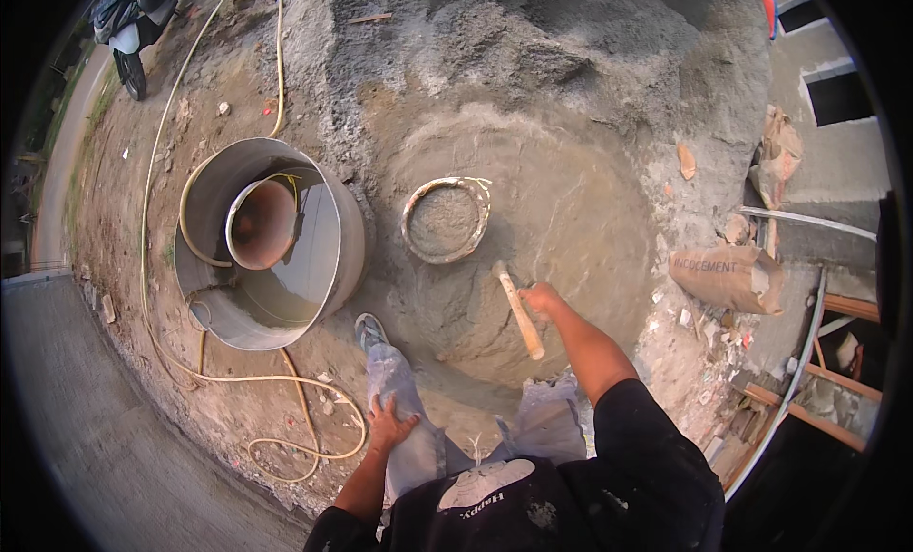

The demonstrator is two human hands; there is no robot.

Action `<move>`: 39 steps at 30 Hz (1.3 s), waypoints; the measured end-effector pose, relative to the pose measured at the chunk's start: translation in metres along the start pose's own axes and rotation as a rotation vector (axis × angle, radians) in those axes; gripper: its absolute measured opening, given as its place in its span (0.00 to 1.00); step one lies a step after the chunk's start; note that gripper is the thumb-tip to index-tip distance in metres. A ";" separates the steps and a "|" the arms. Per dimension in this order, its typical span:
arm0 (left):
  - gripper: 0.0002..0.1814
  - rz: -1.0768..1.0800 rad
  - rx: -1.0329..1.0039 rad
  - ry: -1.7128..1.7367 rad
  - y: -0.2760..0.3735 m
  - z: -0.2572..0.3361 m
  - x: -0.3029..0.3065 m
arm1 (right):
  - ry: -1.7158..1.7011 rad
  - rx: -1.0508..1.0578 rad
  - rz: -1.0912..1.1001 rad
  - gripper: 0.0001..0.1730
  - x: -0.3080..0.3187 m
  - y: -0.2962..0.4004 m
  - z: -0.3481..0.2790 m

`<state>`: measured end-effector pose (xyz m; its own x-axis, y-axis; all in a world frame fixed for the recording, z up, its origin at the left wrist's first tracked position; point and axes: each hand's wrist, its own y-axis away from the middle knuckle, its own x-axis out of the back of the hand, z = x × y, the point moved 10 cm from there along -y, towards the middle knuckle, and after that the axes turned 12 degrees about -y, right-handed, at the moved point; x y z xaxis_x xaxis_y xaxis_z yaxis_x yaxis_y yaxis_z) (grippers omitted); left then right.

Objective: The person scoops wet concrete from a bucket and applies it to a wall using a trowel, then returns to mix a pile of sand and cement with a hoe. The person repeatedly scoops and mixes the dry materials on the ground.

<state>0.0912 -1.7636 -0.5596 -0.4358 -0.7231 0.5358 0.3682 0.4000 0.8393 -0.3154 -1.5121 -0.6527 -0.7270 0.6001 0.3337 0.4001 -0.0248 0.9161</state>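
Note:
My right hand (pixel 543 299) is closed around the wooden handle of a tool (pixel 523 317), whose far end reaches the wet cement mortar (pixel 471 324); its head is not visible. Fingers spread, my left hand (pixel 390 422) rests on my left trouser leg near the knee. In front of me a bucket (pixel 409 234) filled with mortar stands upright in the wet mix. To its left is a large metal drum (pixel 349 231) holding water, with a smaller reddish bucket (pixel 262 224) tilted inside it.
A yellowish hose (pixel 146 217) runs along the ground at left and loops by the drum. Grey sand (pixel 570 46) is heaped beyond the mortar. A paper cement bag (pixel 720 277) lies at right, near rubble and wooden boards (pixel 838 381). A motorcycle (pixel 132 46) stands at upper left.

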 end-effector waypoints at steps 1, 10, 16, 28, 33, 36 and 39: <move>0.49 -0.002 0.009 0.009 0.000 0.001 0.004 | 0.025 0.117 0.079 0.34 0.007 -0.014 -0.008; 0.41 0.156 0.018 -0.046 -0.013 -0.001 0.037 | -0.271 0.421 0.208 0.44 0.007 -0.166 -0.128; 0.38 0.246 -0.015 -0.029 -0.018 -0.005 0.053 | -0.169 0.567 0.324 0.45 -0.004 -0.196 -0.217; 0.35 0.291 0.048 0.049 -0.013 -0.009 0.066 | -0.017 0.678 0.257 0.30 -0.162 -0.099 -0.218; 0.34 0.294 0.032 0.043 -0.024 -0.024 0.086 | -0.017 0.541 0.251 0.28 -0.143 -0.074 -0.205; 0.34 0.184 -0.018 0.064 -0.045 -0.038 0.096 | -0.107 0.570 0.350 0.21 -0.155 -0.016 -0.176; 0.34 0.078 -0.072 0.024 -0.047 -0.057 0.086 | -0.434 0.392 0.283 0.20 -0.171 0.058 -0.158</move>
<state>0.0828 -1.8768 -0.5586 -0.3838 -0.7054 0.5959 0.4584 0.4146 0.7861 -0.2557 -1.7430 -0.6214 -0.3050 0.8838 0.3548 0.7764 0.0151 0.6300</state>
